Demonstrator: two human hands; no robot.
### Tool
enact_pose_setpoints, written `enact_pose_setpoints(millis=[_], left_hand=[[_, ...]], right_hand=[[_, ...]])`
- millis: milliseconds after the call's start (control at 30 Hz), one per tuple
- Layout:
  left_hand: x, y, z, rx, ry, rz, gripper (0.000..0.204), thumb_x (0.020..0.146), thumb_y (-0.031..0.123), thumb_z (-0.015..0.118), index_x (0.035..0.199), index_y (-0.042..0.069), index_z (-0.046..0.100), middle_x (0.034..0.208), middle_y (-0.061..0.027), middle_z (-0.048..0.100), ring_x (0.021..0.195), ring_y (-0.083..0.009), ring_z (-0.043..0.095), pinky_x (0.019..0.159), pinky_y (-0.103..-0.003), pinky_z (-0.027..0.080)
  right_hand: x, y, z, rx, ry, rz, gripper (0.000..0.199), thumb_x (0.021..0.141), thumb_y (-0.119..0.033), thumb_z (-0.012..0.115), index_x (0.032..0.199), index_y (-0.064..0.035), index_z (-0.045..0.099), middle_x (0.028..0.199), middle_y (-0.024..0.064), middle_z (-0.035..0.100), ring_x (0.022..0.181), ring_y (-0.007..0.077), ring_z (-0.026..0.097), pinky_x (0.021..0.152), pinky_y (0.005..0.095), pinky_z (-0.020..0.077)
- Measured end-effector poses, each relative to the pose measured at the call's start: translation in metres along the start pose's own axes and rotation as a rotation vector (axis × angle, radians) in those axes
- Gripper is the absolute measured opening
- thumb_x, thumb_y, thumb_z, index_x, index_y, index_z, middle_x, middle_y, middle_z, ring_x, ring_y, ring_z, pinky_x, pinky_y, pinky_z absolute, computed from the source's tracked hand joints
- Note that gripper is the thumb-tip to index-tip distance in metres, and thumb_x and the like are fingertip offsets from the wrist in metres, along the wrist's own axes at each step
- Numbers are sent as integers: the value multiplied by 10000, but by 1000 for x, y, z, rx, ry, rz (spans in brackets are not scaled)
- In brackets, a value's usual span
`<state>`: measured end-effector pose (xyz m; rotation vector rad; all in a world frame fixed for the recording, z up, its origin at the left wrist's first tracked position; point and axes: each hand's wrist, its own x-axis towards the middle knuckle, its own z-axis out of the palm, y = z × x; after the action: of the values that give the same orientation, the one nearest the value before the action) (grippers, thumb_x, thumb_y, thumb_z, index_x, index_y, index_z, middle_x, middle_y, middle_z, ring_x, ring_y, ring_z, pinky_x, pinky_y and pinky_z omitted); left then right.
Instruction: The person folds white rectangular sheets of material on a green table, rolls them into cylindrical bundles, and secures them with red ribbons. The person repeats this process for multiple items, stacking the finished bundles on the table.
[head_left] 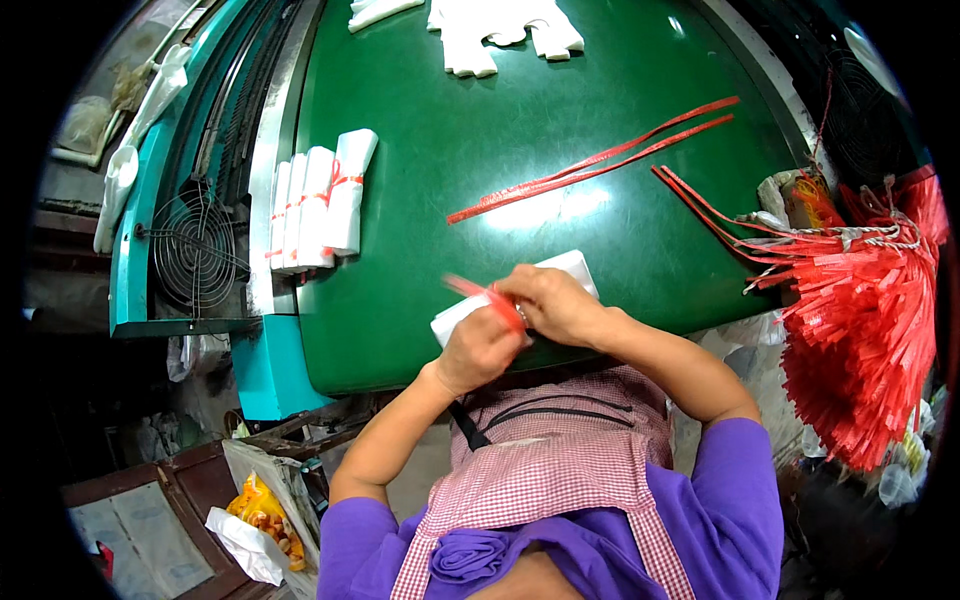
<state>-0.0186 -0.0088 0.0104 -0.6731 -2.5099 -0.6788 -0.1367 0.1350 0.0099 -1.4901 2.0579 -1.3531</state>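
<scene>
A folded white plastic bag bundle (pixel 573 268) lies crosswise on the green tabletop at its near edge, partly covered by my hands. Over its middle, a red plastic strip (pixel 508 308) is drawn up and smeared by motion. My left hand (pixel 480 348) is closed on the strip on the near left side. Close against it, my right hand (pixel 550 300) is also closed, fingers pinched at the strip. The exact crossing of the strip is hidden by the fingers.
Tied white bundles (pixel 318 200) lie side by side at the table's left. Loose red strips (pixel 590 165) stretch across the green tabletop (pixel 420 130). Loose white bags (pixel 500 30) lie at the far end. A thick bunch of red strips (pixel 850 330) hangs at the right edge.
</scene>
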Motion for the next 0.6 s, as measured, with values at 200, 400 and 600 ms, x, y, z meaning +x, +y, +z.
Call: enact_pose_setpoints(millis=[200,400,600], left_hand=[[3,-29,-21,-78,119,-432,91,819,68,637,807,34,553,883,-131,609,766,-324,614,644,-397,498],[12,-63,-57,392,156,-566,134,813,51,670,763,25,548,800,-120,588,726,-289,587,621,-383,462],[11,-1,-22,323,-139,-245,532,636,163,778,1111,35,576,1114,-130,569,1014,-321,559,890,-447,443]], right_hand=[[-6,-7,-5,3,-105,-42,165,827,-157,613,782,-5,567,809,178,565,723,373,593,637,461,489],[9,-32,-13,-219,-53,-128,223,791,-196,665,884,-40,534,876,145,514,847,329,570,681,440,497],[54,44,-26,-342,56,-245,369,854,-212,640,1157,-15,564,1182,192,581,1126,371,534,958,436,436]])
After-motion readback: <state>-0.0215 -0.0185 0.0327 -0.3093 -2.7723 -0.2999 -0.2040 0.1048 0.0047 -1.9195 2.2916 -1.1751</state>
